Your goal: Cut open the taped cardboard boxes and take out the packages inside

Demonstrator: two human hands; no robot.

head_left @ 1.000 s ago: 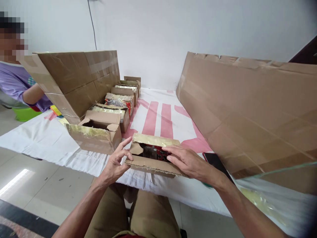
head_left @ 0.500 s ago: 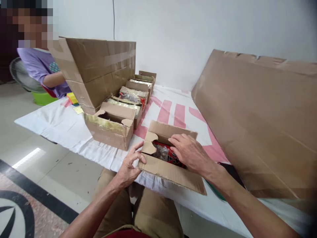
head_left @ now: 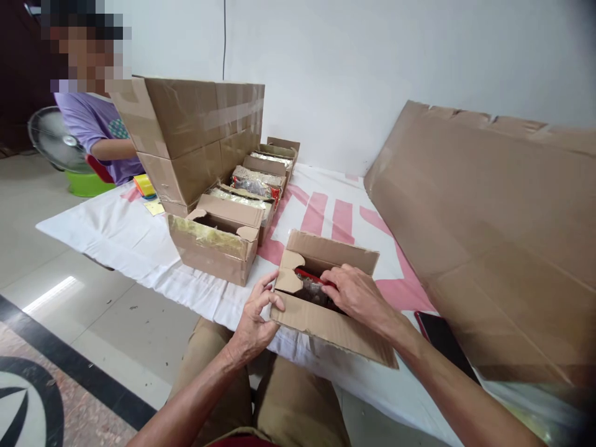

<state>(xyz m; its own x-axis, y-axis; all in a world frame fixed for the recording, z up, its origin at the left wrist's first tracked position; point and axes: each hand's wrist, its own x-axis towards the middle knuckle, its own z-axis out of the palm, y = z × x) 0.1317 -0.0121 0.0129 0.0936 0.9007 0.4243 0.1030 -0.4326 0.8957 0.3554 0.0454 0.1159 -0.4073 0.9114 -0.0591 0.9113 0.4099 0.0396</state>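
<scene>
Holding the near left corner of the box [head_left: 333, 249] with the left hand [head_left: 261, 313], with the forefinger curled over the near flap [head_left: 344, 335] and the thumb close beneath. With the right hand [head_left: 351, 292], reaching inside over the right part, with bent fingers set narrow at the packet [head_left: 313, 292]; cannot tell whether gripping it or only touching, from the tips being partly hidden. At the near edge of the cloth [head_left: 116, 217], the box, upright, with both long flaps spread and the left end flaps turned inward; inside it, the packet, dark with a red edge. Just left, in a row toward the far wall [head_left: 326, 49], more boxes [head_left: 209, 251], the nearest with flaps raised, the third with a red and clear pack [head_left: 256, 186] showing. Behind that row on the left, a tall taped stack [head_left: 195, 149]. On the right, a broad carton [head_left: 475, 230], with a dark phone [head_left: 444, 341] before it, near the right forearm. Beyond the stack, far left, a co-worker [head_left: 84, 124] in purple, plus a fan [head_left: 53, 136] and a green tub [head_left: 88, 183].
</scene>
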